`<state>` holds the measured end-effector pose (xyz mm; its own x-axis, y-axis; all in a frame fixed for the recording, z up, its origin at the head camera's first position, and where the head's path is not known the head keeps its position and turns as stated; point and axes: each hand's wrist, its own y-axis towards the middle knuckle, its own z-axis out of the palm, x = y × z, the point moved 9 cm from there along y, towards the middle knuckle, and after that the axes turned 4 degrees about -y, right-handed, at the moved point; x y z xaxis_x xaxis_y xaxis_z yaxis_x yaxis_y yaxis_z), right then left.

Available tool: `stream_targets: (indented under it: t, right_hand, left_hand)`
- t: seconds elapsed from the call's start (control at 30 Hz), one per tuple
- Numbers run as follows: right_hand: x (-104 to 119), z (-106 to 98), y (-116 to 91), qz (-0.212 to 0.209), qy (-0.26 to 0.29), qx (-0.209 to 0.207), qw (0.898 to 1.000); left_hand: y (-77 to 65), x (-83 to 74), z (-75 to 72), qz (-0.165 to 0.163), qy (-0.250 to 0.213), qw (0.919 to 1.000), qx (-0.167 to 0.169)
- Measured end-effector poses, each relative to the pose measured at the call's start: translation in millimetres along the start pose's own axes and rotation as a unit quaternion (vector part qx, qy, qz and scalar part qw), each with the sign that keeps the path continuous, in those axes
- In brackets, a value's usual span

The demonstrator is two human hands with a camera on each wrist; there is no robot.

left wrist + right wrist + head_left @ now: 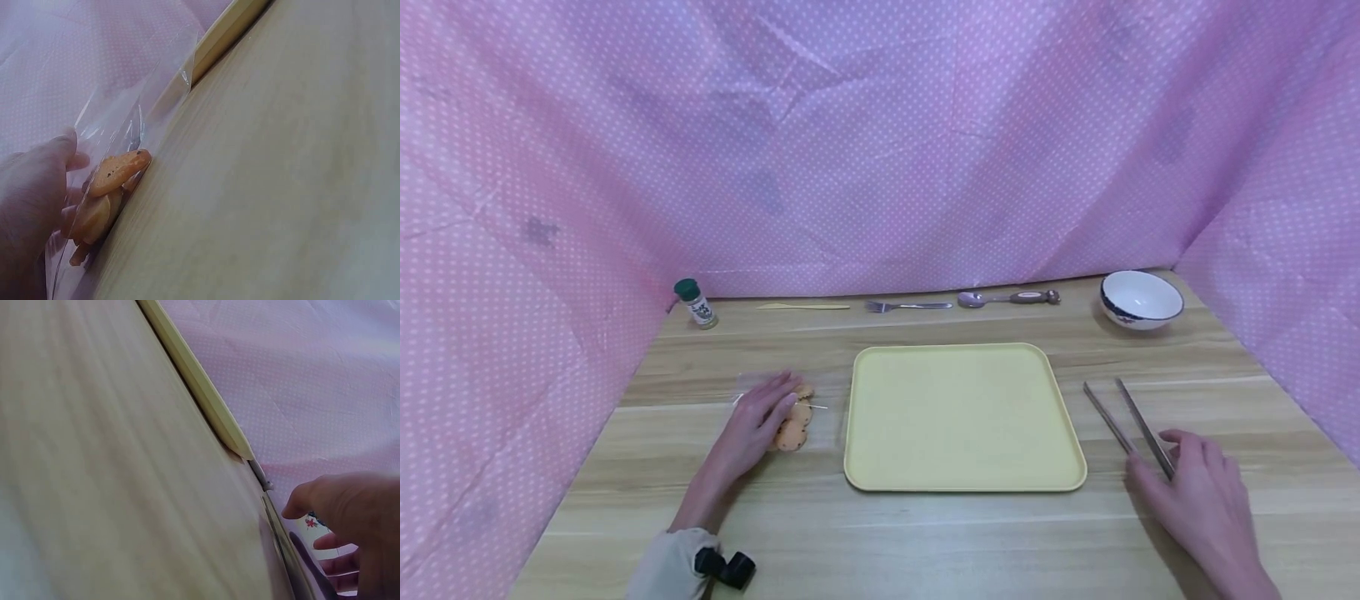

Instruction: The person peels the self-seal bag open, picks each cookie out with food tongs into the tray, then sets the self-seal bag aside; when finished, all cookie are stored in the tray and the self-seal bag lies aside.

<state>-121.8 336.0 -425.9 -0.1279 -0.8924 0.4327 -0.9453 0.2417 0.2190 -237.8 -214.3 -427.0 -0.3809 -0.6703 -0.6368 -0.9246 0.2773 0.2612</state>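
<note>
Several round, orange-tan biscuits [792,435] with dark specks lie in a clear plastic bag [134,119] left of the yellow tray. My left hand [760,421] rests over the bag's left side, fingers stretched across it. In the left wrist view the biscuits are bunched low in the bag beside the fingers, partly seen through the film. To the right of the tray, metal tongs [1145,428] lie on the table with their arms spread. Around their near end is my right hand [1206,492], thumb and fingers on either side and well apart in the right wrist view.
A yellow tray [962,417] lies between the hands. Behind it are a thin pale stick [803,307], a fork [910,307] and a spoon [1007,298]. A green-capped shaker [696,304] stands back left, a white bowl [1141,298] back right. Pink dotted cloth [880,150] surrounds the table.
</note>
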Motion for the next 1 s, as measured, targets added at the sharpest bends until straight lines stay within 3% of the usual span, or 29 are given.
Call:
stream_targets:
  t: [0.57, 1.0]
  right_hand:
    - [-24, 4, -9, 0.044, -0.026, 0.051, 0.997]
    - [-25, 4, -12, 0.031, -0.028, 0.036, 0.998]
  left_hand:
    - [0.3, -1.9, -0.7, -0.005, -0.004, 1.0, 0.003]
    - [-0.2, 0.4, 0.7, -0.01, -0.011, 0.9999, 0.004]
